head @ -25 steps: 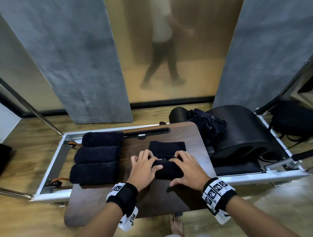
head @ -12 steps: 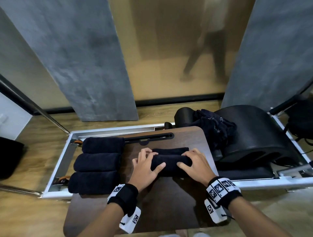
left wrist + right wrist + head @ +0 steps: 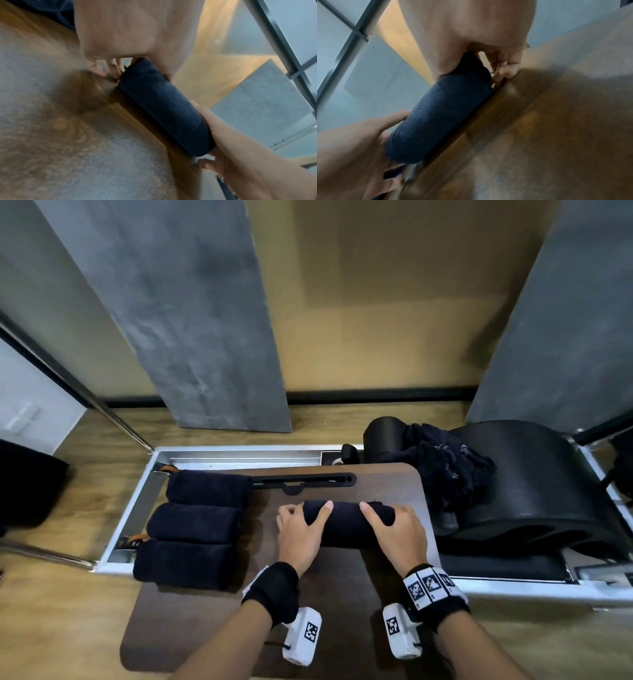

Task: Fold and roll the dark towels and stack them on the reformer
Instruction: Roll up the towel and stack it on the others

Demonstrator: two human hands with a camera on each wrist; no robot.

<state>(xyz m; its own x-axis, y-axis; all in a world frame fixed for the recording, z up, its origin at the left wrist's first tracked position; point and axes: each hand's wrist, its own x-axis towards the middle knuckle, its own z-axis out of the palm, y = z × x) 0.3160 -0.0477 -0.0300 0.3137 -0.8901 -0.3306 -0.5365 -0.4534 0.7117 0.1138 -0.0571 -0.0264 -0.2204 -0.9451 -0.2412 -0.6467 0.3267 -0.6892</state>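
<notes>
Three rolled towels (image 3: 195, 523) already lie side by side at the reformer's (image 3: 212, 455) left end, while a fourth dark towel (image 3: 346, 522) sits fully rolled on the brown board (image 3: 342, 604). Left hand (image 3: 298, 537) and right hand (image 3: 399, 537) each curl round one end of it. Rolling looks finished; the next move likely calls for lifting the roll without loosening it and stacking it with the others

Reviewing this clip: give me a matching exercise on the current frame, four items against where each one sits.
Items
1. rolled towel
2. three finished rolls
3. crumpled dark cloth
4. wooden board

Places
A. in a row at the reformer's left end
B. heaped against the black arched barrel
C. between left hand and right hand
D. across the reformer frame

Pairs: 1-C, 2-A, 3-B, 4-D
</notes>
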